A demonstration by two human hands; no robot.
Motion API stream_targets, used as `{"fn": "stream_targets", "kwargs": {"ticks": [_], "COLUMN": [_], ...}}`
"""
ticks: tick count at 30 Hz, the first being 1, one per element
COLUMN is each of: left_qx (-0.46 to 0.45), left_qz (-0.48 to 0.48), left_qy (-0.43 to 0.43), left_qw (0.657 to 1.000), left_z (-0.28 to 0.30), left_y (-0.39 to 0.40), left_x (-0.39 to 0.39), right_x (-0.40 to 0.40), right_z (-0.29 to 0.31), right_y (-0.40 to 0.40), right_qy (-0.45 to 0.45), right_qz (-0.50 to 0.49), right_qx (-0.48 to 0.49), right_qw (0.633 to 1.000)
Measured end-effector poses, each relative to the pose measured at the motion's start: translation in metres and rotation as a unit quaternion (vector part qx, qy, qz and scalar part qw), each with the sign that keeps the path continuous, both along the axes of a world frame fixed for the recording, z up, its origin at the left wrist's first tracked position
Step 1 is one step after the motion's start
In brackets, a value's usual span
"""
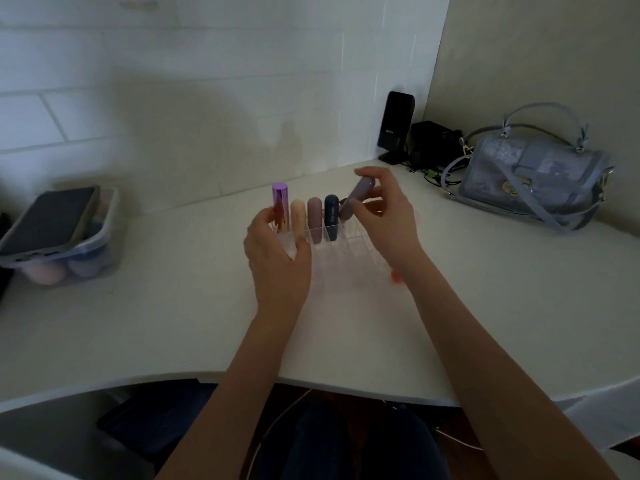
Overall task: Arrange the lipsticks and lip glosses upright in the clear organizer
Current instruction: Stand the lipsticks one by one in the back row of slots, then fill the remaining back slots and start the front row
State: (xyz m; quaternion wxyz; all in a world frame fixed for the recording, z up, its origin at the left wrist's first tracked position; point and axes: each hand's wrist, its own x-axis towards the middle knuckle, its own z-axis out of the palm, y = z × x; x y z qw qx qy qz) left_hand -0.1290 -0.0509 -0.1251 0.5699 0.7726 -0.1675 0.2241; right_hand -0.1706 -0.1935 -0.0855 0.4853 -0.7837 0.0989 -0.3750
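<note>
A clear organizer (346, 252) stands mid-desk. Its back row holds several upright tubes: a shiny purple one (280, 206), a cream one (298, 216), a mauve one (314, 218) and a dark blue one (331, 216). My left hand (277, 258) grips the organizer's left front corner. My right hand (384, 216) holds a grey-purple tube (355, 200) tilted, its lower end at the slot right of the blue tube. A small orange-red item (395, 276) shows beside my right wrist, mostly hidden.
A plastic bin (100, 261) with makeup sponges and a phone (48, 220) on top sits at the left. A black speaker (394, 124), cables and a grey-blue handbag (530, 178) occupy the back right corner. The desk's front edge (173, 377) curves near my lap.
</note>
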Motion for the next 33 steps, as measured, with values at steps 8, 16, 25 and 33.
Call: {"fn": "stream_targets", "kwargs": {"ticks": [8,16,25,33], "left_qx": [0.001,0.002,-0.008,-0.011], "left_qz": [-0.01,-0.023,-0.028,-0.031], "left_qy": [-0.002,0.001,0.023,0.025], "left_qw": [1.0,1.0,0.999,0.999], "left_z": [-0.001,-0.002,-0.001,-0.003], "left_y": [-0.002,-0.001,0.0,0.001], "left_x": [0.002,0.002,0.001,0.002], "right_x": [0.014,0.019,0.009,0.01], "right_z": [-0.013,-0.02,-0.013,-0.013], "right_y": [-0.008,-0.006,-0.005,-0.017], "right_qy": [0.022,0.046,0.01,0.019], "right_qz": [0.019,-0.022,0.006,0.041], "right_qx": [-0.162,-0.207,0.032,0.049], "right_qw": [0.986,0.977,0.999,0.998]}}
